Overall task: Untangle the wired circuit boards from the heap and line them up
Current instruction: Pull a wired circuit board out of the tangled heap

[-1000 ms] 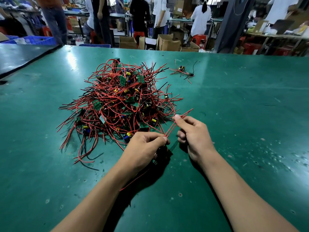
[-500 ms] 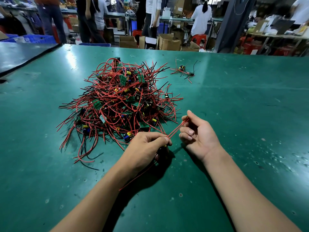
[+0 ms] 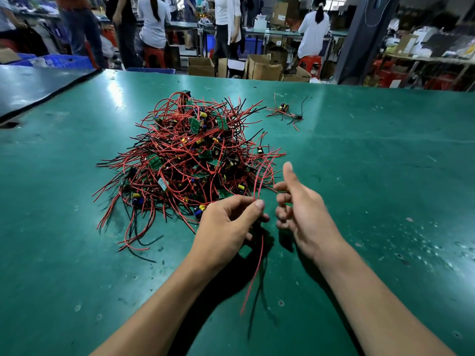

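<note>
A heap [image 3: 190,160] of small green circuit boards with red and black wires lies on the green table [image 3: 372,176]. My left hand [image 3: 226,227] is at the heap's near edge and grips one wired board [image 3: 257,227]; its red wires stick up past my thumb and another red wire hangs down toward me. The board itself is mostly hidden under my fingers. My right hand [image 3: 300,211] hovers just right of it, forefinger and thumb extended, the other fingers loosely curled, holding nothing. One separated wired board [image 3: 284,110] lies at the far right of the heap.
A darker table [image 3: 33,86] adjoins at the far left. Beyond the far edge stand cardboard boxes [image 3: 262,66], red stools, blue crates and several people at other benches. Bare green surface stretches to the right of my hands.
My right hand has let go of the red wires it pinched and moved slightly away, fingers opening. The freed wires now stand upright from my left hand, which stays in place.
</note>
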`<state>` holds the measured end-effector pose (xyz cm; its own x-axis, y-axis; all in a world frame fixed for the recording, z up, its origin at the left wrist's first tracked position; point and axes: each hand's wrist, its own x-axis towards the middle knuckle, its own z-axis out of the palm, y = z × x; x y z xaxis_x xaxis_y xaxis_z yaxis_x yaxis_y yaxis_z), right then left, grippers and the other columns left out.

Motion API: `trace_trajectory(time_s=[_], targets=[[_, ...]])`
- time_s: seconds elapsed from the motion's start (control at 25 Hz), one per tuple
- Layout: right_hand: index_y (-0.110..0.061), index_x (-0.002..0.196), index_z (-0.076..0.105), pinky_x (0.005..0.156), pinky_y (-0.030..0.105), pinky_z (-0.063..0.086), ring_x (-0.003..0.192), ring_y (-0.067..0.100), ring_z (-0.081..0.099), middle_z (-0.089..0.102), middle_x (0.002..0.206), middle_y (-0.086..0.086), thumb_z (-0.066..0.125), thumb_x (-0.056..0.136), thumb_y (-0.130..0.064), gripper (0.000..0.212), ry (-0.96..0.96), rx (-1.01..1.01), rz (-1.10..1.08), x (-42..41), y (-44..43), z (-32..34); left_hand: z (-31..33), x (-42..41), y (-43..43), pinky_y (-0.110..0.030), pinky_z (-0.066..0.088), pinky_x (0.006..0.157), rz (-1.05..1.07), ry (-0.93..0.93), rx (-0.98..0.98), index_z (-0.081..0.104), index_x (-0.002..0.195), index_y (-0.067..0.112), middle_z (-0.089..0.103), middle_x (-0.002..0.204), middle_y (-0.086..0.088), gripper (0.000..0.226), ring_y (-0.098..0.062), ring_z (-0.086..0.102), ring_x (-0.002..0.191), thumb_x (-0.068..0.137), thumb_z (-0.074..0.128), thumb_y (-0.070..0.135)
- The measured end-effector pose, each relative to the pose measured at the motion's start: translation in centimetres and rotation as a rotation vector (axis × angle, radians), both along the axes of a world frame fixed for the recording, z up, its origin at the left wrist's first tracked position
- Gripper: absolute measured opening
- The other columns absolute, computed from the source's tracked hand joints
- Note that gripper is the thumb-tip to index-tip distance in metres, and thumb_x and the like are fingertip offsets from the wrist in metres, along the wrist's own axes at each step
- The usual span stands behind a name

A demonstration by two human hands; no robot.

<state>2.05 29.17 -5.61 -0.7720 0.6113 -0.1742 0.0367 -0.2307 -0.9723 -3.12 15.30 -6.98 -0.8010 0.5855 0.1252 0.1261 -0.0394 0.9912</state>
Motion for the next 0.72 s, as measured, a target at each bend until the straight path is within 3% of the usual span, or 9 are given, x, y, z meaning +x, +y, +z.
trace_trajectory(time_s=[0.12, 0.2, 0.28, 0.48, 0.6, 0.72], targets=[[-0.017, 0.078, 0.063, 0.054, 0.026, 0.049, 0.055, 0.006, 0.057, 0.063, 0.062, -0.006, 0.065, 0.078, -0.071, 0.054, -0.028, 0.439, 0.054, 0.5, -2.3, -0.2, 0.5, 0.2, 0.2, -0.049, 0.059, 0.077, 0.162, 0.069, 0.044, 0.073, 0.098, 0.011, 0.076, 0.086, -0.006, 0.017, -0.026, 0.072, 0.085, 0.095, 0.062, 0.024], [-0.02, 0.077, 0.063, 0.061, 0.018, 0.048, 0.062, 0.002, 0.058, 0.066, 0.069, -0.009, 0.067, 0.077, -0.066, 0.046, -0.009, 0.658, 0.058, 0.7, -3.1, -0.3, 0.8, 0.3, -0.1, -0.051, 0.056, 0.083, 0.172, 0.024, 0.049, 0.074, 0.095, 0.01, 0.075, 0.088, -0.012, 0.023, -0.027, 0.07, 0.086, 0.099, 0.056, 0.024], [-0.025, 0.081, 0.063, 0.062, 0.014, 0.047, 0.068, 0.003, 0.062, 0.068, 0.077, -0.008, 0.075, 0.08, -0.053, 0.031, 0.026, 0.734, 0.1, 0.9, -3.1, 0.0, 1.2, 0.2, -0.4, -0.044, 0.056, 0.083, 0.102, -0.119, 0.085, 0.074, 0.092, 0.011, 0.075, 0.091, -0.015, 0.032, -0.027, 0.068, 0.085, 0.102, 0.048, 0.025], [-0.023, 0.09, 0.066, 0.075, 0.023, 0.049, 0.082, 0.01, 0.063, 0.067, 0.088, -0.004, 0.078, 0.081, -0.019, 0.016, 0.023, 0.897, 0.115, 0.9, -1.9, -0.6, 1.7, -1.0, 0.3, -0.022, 0.056, 0.068, 0.006, -0.485, 0.056, 0.068, 0.104, 0.02, 0.076, 0.09, 0.002, 0.044, -0.011, 0.071, 0.083, 0.103, 0.033, 0.045], [-0.02, 0.085, 0.067, 0.076, 0.03, 0.05, 0.08, 0.017, 0.062, 0.067, 0.083, -0.001, 0.073, 0.078, -0.015, 0.01, -0.172, 0.994, 0.005, 0.6, -0.4, -1.2, 1.1, -0.1, 0.1, -0.026, 0.058, 0.08, -0.026, -0.322, 0.141, 0.068, 0.105, 0.017, 0.076, 0.101, -0.004, 0.025, -0.015, 0.072, 0.098, 0.102, 0.046, 0.028], [-0.021, 0.086, 0.066, 0.075, 0.034, 0.051, 0.088, 0.029, 0.063, 0.068, 0.092, 0.006, 0.064, 0.079, -0.017, 0.008, -0.551, 1.049, -0.094, 1.3, 2.7, -1.1, 0.8, -0.4, -0.6, -0.034, 0.06, 0.071, 0.108, -0.105, 0.115, 0.07, 0.098, 0.01, 0.074, 0.091, -0.012, 0.014, -0.02, 0.073, 0.079, 0.097, 0.057, 0.014]])
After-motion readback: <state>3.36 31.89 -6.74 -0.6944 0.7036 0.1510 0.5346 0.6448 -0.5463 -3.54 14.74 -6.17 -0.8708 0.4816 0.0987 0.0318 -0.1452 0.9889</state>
